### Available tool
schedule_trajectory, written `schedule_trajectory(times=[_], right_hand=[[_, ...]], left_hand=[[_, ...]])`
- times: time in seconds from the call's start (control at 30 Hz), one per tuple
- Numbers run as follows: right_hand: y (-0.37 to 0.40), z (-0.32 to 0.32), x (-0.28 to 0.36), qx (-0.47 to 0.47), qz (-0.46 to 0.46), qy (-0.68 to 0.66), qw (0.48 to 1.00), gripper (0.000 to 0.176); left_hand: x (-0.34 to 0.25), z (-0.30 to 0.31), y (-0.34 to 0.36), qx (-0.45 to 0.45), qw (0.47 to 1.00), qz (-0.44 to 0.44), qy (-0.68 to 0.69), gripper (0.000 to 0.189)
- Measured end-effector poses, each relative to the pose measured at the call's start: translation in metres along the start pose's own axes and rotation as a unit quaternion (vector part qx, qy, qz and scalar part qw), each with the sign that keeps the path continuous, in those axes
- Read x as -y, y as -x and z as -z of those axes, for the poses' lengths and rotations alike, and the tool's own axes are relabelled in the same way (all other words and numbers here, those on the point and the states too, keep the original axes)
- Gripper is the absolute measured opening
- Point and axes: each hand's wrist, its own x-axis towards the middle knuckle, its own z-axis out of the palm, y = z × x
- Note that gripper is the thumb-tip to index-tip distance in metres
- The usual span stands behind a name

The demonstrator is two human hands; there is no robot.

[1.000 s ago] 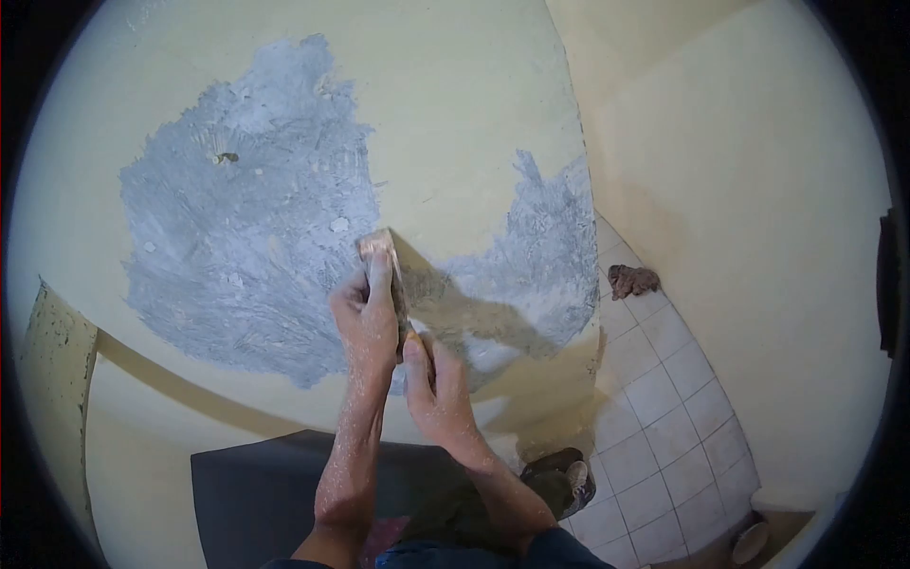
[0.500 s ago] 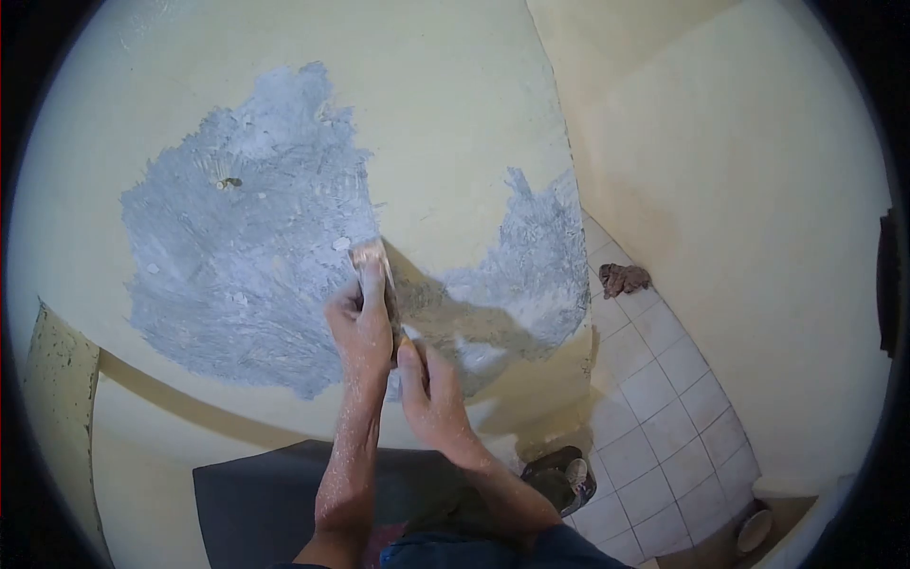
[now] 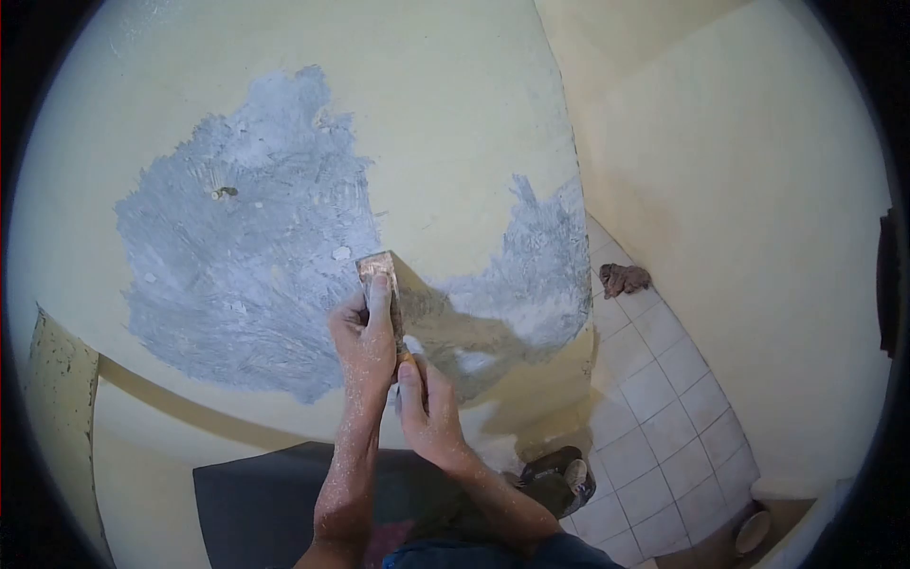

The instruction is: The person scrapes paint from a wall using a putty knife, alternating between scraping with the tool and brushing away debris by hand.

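Note:
My left hand (image 3: 365, 332) is closed around the blade part of a scraper (image 3: 376, 266), its thumb pressed along the flat metal. My right hand (image 3: 431, 412) grips the scraper's orange-tipped handle lower down. The blade's broad end lies at the right edge of a large grey scraped patch (image 3: 237, 247) on the cream wall (image 3: 445, 123). White dust covers both hands and forearms. A second grey patch (image 3: 545, 251) spreads to the right, partly in the shadow of my arms.
A fixture (image 3: 225, 192) sticks out of the grey patch. Right of the wall's edge, a brown crumpled cloth (image 3: 625, 280) lies on the tiled floor (image 3: 654, 398). A dark sheet (image 3: 256, 503) and a shoe (image 3: 574, 474) are below. A round object (image 3: 754, 532) sits at the lower right.
The scraper and both hands have shifted slightly down, and the blade's end now shows more fully above my left thumb. The camera view has moved a little.

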Motion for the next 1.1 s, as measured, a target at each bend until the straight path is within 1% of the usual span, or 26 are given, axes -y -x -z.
schedule_trajectory(times=[0.03,0.13,0.23,0.27,0.37,0.4,0.5,0.53,0.57,0.6,0.63,0.67,0.7,0.73,0.77,0.8,0.87,0.9,0.93,1.03,1.07,1.1], right_hand=[[-0.003,0.002,0.005,0.009,-0.002,0.003,1.0,0.027],[-0.019,0.012,0.034,0.048,-0.026,0.024,0.998,0.028],[-0.002,0.001,0.015,0.019,0.006,0.013,1.0,0.029],[-0.001,0.0,0.014,0.019,-0.006,0.003,1.0,0.03],[-0.015,0.001,0.022,0.028,0.02,-0.008,0.999,0.029],[-0.022,0.004,0.033,0.035,0.032,0.005,0.999,0.03],[-0.019,-0.001,0.038,0.018,0.054,-0.002,0.998,0.031],[-0.016,-0.002,0.033,0.01,0.044,-0.005,0.999,0.031],[-0.01,-0.003,0.02,0.003,0.034,-0.011,0.999,0.031],[-0.008,-0.005,0.021,-0.001,0.021,-0.017,1.0,0.031],[-0.011,-0.003,0.021,0.014,0.008,-0.026,1.0,0.031],[-0.018,0.003,0.023,0.032,-0.009,-0.034,0.999,0.031],[-0.026,0.007,0.031,0.051,-0.026,-0.04,0.998,0.032],[-0.03,0.008,0.038,0.057,0.002,-0.027,0.998,0.032],[-0.026,0.005,0.037,0.049,0.001,-0.03,0.998,0.033],[-0.02,-0.001,0.033,0.039,0.004,-0.033,0.999,0.033],[-0.02,-0.003,0.029,0.024,0.014,-0.03,0.999,0.034],[-0.024,-0.002,0.029,0.025,0.016,-0.025,0.999,0.034],[-0.025,-0.002,0.03,0.026,0.013,-0.021,0.999,0.034],[-0.03,0.0,0.06,0.058,-0.048,-0.077,0.994,0.033],[-0.025,-0.001,0.058,0.054,-0.05,-0.074,0.995,0.033],[-0.018,-0.004,0.053,0.048,-0.049,-0.074,0.995,0.033]], left_hand=[[0.0,0.001,0.003,-0.003,1.0,0.004,-0.004,0.045],[-0.023,-0.011,0.0,-0.03,0.996,0.001,0.083,0.046],[-0.001,0.004,0.005,-0.004,0.999,0.013,0.032,0.045],[-0.002,0.005,0.008,-0.003,1.0,0.005,0.03,0.045],[-0.01,0.003,-0.006,-0.005,0.999,-0.004,0.034,0.045],[-0.024,-0.002,-0.008,-0.015,0.999,-0.008,0.052,0.045],[-0.033,-0.005,-0.004,-0.018,0.997,-0.004,0.07,0.047],[-0.021,0.004,-0.005,0.003,1.0,0.023,0.014,0.04],[-0.011,0.006,-0.008,0.016,1.0,0.021,0.0,0.04],[-0.013,0.007,-0.008,0.025,0.999,0.022,-0.015,0.04],[-0.014,0.009,-0.004,0.033,0.998,0.03,-0.035,0.04],[-0.016,0.003,-0.011,-0.001,0.998,-0.053,-0.03,0.048],[-0.024,-0.002,-0.011,-0.004,0.999,-0.04,0.013,0.047],[-0.034,-0.007,-0.01,-0.007,0.998,-0.028,0.058,0.046],[-0.041,-0.009,-0.009,-0.007,0.994,-0.019,0.106,0.045],[-0.03,-0.001,-0.013,0.01,0.997,-0.021,0.069,0.041],[-0.019,-0.004,-0.011,-0.009,0.998,-0.037,0.046,0.04],[-0.023,-0.005,-0.012,-0.021,0.998,-0.046,0.034,0.04],[-0.027,0.0,-0.016,0.003,0.999,-0.031,0.012,0.039],[-0.049,-0.008,-0.017,-0.007,0.996,-0.025,0.088,0.04],[-0.039,-0.002,-0.02,0.012,0.996,-0.036,0.077,0.041],[-0.032,-0.003,-0.017,-0.004,0.997,-0.036,0.069,0.042]])
